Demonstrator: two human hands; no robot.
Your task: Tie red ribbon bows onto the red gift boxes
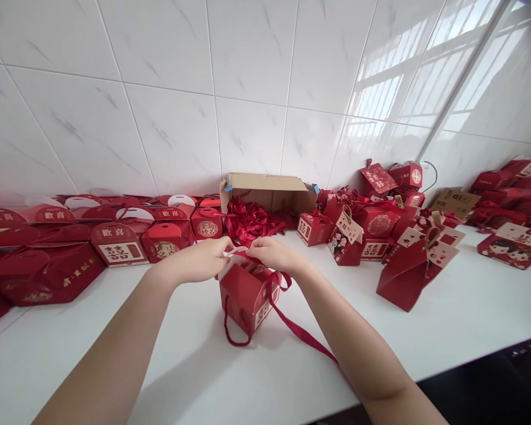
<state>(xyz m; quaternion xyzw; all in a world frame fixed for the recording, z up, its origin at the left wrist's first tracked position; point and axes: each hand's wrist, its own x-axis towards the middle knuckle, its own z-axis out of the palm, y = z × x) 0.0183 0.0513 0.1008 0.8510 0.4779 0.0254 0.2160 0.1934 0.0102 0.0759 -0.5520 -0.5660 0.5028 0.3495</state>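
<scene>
Bright, daylight-like light fills the view. Barred window reflections (pixel 380 94) glare off the glossy wall tiles (pixel 252 71) at upper right. A soft-edged shadow (pixel 181 372) spreads over the white desk (pixel 292 386) toward the lower left from the red box (pixel 241 289), so light falls from the right. Wide-angle distortion slants the tile joints and stretches the margins; the top right corner darkens, and fine lettering looks soft.

white, grey-veined tiles (pixel 172 35) are covering the wall (pixel 252 65), with thin grout lines (pixel 249 101) running between them. toward the right, a barred window's bright reflection (pixel 376 100) is gleaming on the glossy surface. below, a white tabletop (pixel 460 319) is stretching along the wall.
</scene>
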